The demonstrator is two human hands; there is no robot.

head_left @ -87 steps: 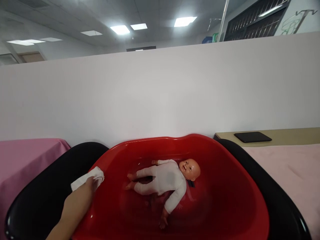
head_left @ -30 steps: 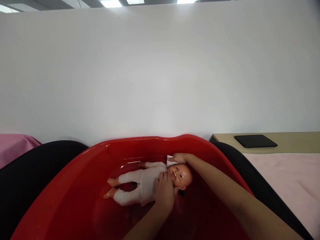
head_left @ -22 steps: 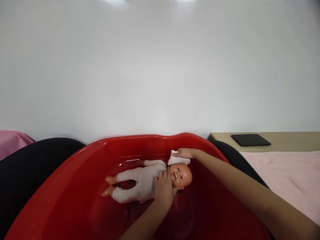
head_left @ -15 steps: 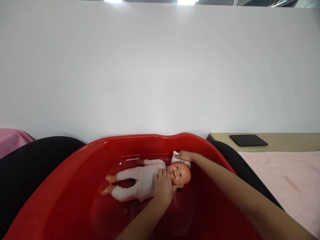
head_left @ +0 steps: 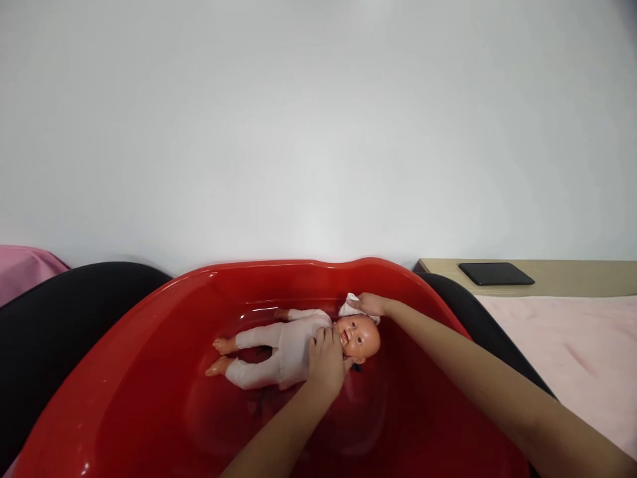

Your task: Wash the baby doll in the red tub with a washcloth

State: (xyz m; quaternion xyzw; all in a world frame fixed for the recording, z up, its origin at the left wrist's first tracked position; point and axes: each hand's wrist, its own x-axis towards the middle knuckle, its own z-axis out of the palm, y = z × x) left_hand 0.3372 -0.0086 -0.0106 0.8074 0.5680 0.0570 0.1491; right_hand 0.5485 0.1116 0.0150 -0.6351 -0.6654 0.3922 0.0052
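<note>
Red tub (head_left: pixel 149 345): glossy and deep, it filled the lower middle of the view; its far edge ran along the foot of the white wall (head_left: pixel 298 133), and its near edge lay outside the frame.
Doll (head_left: pixel 298 348): on its back inside the tub, toward the far edge, with its feet pointing to the left edge and its head to the right edge; it wore a whitish suit, legs apart, feet bare.
Left hand (head_left: pixel 326 362): curled round the doll at the near shoulder, fingers over the upper chest and thumb beside the neck (part of the hold was hidden under the head).
Right hand (head_left: pixel 369 304): narrowed on the white cloth (head_left: pixel 347 308), which it pinched between thumb and fingers; the forearm reached in over the tub's right edge.
Cloth's place: bunched at the side of the doll's head that faced the tub's far edge; its lower fold seemed to meet the head.
Dark piece (head_left: pixel 357 367): just below the head, too small to make out.
Black surround (head_left: pixel 74 332): along the tub's left and right edges.
Wooden shelf (head_left: pixel 572 279): against the wall, past the tub's far right corner.
Black slab (head_left: pixel 496 273): flat on the shelf, near its left end.
Pale pink sheet (head_left: pixel 557 358): spread along the shelf's near edge.
Pink drape (head_left: pixel 24 269): beyond the surround, at far left.
</note>
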